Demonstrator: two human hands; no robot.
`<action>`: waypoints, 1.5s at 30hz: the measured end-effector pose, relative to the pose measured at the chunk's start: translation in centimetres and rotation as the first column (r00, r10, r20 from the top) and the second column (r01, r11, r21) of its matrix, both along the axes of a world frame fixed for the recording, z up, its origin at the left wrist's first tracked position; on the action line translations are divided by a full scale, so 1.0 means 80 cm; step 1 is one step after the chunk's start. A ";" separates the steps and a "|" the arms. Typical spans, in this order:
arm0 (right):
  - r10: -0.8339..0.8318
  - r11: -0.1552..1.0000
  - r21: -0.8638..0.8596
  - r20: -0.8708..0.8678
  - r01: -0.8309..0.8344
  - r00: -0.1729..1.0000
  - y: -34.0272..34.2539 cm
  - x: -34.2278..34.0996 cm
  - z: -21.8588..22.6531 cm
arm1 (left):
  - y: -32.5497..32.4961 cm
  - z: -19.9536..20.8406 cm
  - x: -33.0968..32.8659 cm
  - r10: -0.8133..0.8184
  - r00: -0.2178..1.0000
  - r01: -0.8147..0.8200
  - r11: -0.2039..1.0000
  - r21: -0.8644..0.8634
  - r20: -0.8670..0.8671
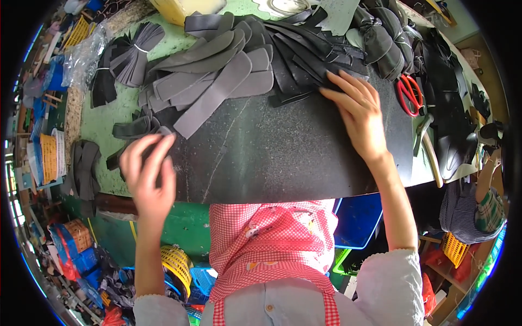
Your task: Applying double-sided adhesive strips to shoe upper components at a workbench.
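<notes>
A heap of grey strips [215,103] with rounded ends lies fanned out on the black work mat [261,152]. Right of it is a pile of thin black strips [299,60]. My right hand [359,117] rests its stretched fingertips on the near edge of the black strips, without gripping. My left hand [149,171] hovers at the mat's left side, slightly blurred, its fingers bent and apart from the thumb. Its fingertips are close to a small stack of dark curved pieces [133,126] and partly cover it; I see nothing held.
Red-handled scissors [409,95] and a wooden-handled hammer [429,149] lie at the right. Tied black bundles [383,46] stand at the far right, fanned dark strips [130,57] at the far left. Another person [470,212] is at the right edge. Below the table is a blue bin [356,220].
</notes>
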State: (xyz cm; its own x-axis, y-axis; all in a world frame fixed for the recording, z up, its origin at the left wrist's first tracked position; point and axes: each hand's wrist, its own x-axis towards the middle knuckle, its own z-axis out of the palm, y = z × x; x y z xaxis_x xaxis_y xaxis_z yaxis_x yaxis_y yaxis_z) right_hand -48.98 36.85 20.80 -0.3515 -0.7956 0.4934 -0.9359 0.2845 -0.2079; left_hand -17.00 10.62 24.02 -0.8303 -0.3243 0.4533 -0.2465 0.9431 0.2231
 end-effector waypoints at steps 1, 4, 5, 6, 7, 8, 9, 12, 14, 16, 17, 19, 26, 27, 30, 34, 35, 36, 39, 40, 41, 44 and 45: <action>-0.017 0.999 0.031 0.011 0.017 1.000 0.022 0.002 0.003 | 0.008 -0.007 -0.029 -0.065 0.996 0.066 0.998 0.023 -0.060; -0.082 0.994 0.080 0.040 0.078 0.996 0.063 0.004 0.012 | 0.027 -0.014 -0.119 0.022 0.998 -0.020 0.999 0.035 -0.053; -0.100 0.991 0.096 0.044 0.096 0.994 0.068 0.004 0.018 | 0.016 -0.028 -0.134 0.014 0.999 -0.014 1.000 -0.011 -0.033; -0.110 0.994 0.023 0.068 0.109 0.992 0.068 0.005 0.020 | 0.012 -0.032 -0.128 0.001 1.000 -0.001 1.000 0.004 -0.015; -0.157 0.987 -0.024 0.090 0.159 0.984 0.064 0.004 0.024 | 0.003 -0.036 -0.130 -0.026 1.000 0.026 0.999 0.019 -0.005; -0.206 0.974 -0.064 0.121 0.215 0.971 0.060 0.011 0.028 | 0.010 -0.033 -0.119 -0.093 0.996 0.093 0.992 0.083 -0.011; -0.190 0.965 -0.158 0.131 0.210 0.973 0.046 0.007 0.026 | 0.017 -0.034 -0.107 -0.169 0.986 0.167 0.973 0.158 0.003; -0.190 0.942 -0.240 0.192 0.234 0.963 -0.023 0.005 0.023 | 0.059 -0.043 -0.069 -0.371 0.928 0.362 0.919 0.153 0.035; -0.188 0.959 -0.169 0.219 0.227 0.957 -0.041 -0.003 0.010 | 0.087 -0.038 -0.056 -0.479 0.878 0.468 0.868 0.164 0.028; -0.165 0.978 -0.075 0.295 0.195 0.941 -0.036 -0.004 0.018 | 0.095 -0.035 -0.051 -0.456 0.890 0.447 0.880 0.161 0.019; -0.189 0.977 -0.022 0.376 0.212 0.907 -0.026 -0.003 0.025 | 0.089 -0.034 -0.052 -0.449 0.893 0.438 0.884 0.165 0.035; -0.169 0.985 0.024 0.334 0.171 0.927 0.007 -0.010 0.025 | 0.091 -0.007 -0.056 -0.389 0.910 0.340 0.898 0.279 0.144; -0.219 0.963 0.172 0.049 0.208 0.975 0.030 0.019 0.038 | 0.082 -0.024 -0.088 -0.453 0.875 0.437 0.891 0.125 0.172; -0.197 0.970 0.150 0.023 0.191 0.980 0.029 0.021 0.038 | 0.088 -0.022 -0.084 -0.446 0.885 0.430 0.894 0.131 0.138; -0.140 0.986 0.095 0.038 0.136 0.989 0.027 0.020 0.037 | 0.108 -0.022 -0.034 -0.387 0.921 0.362 0.882 0.302 0.028; -0.225 0.972 0.084 0.598 0.219 0.769 0.019 0.054 0.069 | 0.113 -0.021 -0.006 -0.283 0.935 0.204 0.922 0.330 0.213; -0.113 0.991 0.020 0.626 0.130 0.772 0.009 0.066 0.082 | 0.108 -0.024 -0.008 -0.288 0.921 0.194 0.923 0.332 0.262; -0.131 0.988 0.036 0.717 0.151 0.685 -0.003 0.084 0.091 | 0.108 -0.027 -0.008 -0.293 0.922 0.208 0.926 0.315 0.252; -0.123 0.983 0.173 0.859 -0.056 0.497 -0.035 0.130 0.074 | 0.105 -0.034 0.000 -0.281 0.920 0.211 0.943 0.258 0.274; -0.106 0.985 0.153 0.900 -0.078 0.423 -0.046 0.141 0.068 | 0.104 -0.042 -0.001 -0.290 0.925 0.226 0.940 0.256 0.245; -0.081 0.988 0.129 0.895 -0.081 0.439 -0.057 0.150 0.063 | 0.104 -0.045 0.001 -0.291 0.930 0.234 0.940 0.249 0.226; -0.066 0.990 0.118 0.866 -0.075 0.497 -0.079 0.161 0.048 | 0.103 -0.044 -0.001 -0.288 0.929 0.239 0.946 0.218 0.231; -0.090 0.987 0.147 0.831 -0.061 0.548 -0.082 0.161 0.044 | 0.103 -0.044 -0.001 -0.284 0.932 0.236 0.947 0.216 0.227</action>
